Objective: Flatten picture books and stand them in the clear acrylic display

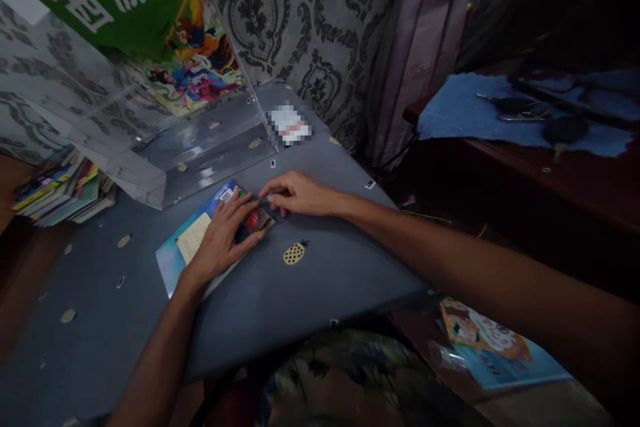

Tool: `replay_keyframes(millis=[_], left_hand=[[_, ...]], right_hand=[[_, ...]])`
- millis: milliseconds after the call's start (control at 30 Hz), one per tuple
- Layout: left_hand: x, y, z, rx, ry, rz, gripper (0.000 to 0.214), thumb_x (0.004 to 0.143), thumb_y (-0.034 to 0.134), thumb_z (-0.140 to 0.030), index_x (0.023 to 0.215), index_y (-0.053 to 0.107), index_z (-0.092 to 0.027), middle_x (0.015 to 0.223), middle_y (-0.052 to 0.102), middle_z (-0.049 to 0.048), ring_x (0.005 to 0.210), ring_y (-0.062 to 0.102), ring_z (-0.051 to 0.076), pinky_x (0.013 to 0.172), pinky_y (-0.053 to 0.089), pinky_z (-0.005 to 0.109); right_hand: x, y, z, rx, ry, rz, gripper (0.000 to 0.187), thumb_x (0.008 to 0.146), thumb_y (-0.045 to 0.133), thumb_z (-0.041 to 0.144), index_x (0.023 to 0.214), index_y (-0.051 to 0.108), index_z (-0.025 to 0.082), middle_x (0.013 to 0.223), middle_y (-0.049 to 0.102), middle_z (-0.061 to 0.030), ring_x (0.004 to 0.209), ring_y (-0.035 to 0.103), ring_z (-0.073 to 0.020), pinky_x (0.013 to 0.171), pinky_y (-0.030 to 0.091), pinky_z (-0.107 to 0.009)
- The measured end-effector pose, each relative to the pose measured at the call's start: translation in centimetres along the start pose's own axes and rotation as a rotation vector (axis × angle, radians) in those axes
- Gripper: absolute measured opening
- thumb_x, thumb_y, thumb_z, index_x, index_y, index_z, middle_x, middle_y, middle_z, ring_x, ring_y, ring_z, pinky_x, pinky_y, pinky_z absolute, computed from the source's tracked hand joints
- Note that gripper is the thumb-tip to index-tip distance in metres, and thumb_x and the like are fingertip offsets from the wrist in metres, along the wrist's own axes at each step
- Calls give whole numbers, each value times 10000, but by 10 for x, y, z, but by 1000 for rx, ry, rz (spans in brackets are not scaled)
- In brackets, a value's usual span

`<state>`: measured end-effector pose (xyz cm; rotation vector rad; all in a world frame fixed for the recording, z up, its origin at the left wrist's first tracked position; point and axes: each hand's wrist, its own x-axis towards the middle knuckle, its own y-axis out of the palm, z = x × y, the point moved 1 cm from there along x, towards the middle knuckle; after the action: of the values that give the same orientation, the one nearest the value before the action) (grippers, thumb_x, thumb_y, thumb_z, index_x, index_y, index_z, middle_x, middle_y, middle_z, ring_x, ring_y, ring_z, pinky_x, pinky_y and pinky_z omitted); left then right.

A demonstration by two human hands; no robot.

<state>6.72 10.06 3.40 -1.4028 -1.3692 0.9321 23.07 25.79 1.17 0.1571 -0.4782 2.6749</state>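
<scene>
A thin blue book point(173, 260) with a pale label panel and a barcode lies on the grey tablecloth point(260, 300). My left hand point(223, 237) rests on it, fingers stretched and slightly spread over the cover. Just past the book's right end is my right hand point(293, 193), its fingers curled and thumb bent in beside the book's corner. Whether it pinches anything small is hidden. Behind the book stands a clear acrylic stand point(155, 187), with a green picture book point(190, 73) bearing large white Chinese characters upright in it.
Several stacked books point(65, 193) sit at the table's left. A blurred-out white item point(290, 123) lies near the wall. On the right, a dark red surface carries a blue cloth point(460, 107) with scissors. Lower right are a colourful booklet point(520, 367) and a clear plastic piece point(447, 355).
</scene>
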Motion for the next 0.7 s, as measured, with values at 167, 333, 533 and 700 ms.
replay_keyframes(millis=[167,333,533,700], left_hand=[[-1,-1,2,-63,-9,-6,577,967,496,-589,1431,524,-247,1550,491,108,1498,350,319,1218,251,621],[-2,0,4,-103,-11,-25,583,962,502,-595,1428,530,-245,1543,500,107,1496,353,316,1217,248,622],[-3,1,5,-121,-7,-29,546,985,478,-553,1437,528,-251,1541,505,104,1507,334,317,1224,246,608],[-5,0,6,-169,-25,-20,552,1013,406,-534,1460,505,-224,1546,499,109,1517,316,300,1247,201,590]], right_hand=[[0,1,-3,-49,-10,22,267,848,556,49,1041,721,128,648,678,27,557,633,-91,588,464,-203],[0,0,-4,-92,-41,33,293,828,571,45,1052,728,148,650,673,38,579,619,-88,612,441,-209],[-1,0,-1,-148,-70,55,195,799,625,86,955,727,140,714,677,17,658,599,-108,630,433,-226],[-2,3,0,-125,-119,96,123,785,644,107,877,715,148,701,652,22,667,580,-109,662,455,-235]])
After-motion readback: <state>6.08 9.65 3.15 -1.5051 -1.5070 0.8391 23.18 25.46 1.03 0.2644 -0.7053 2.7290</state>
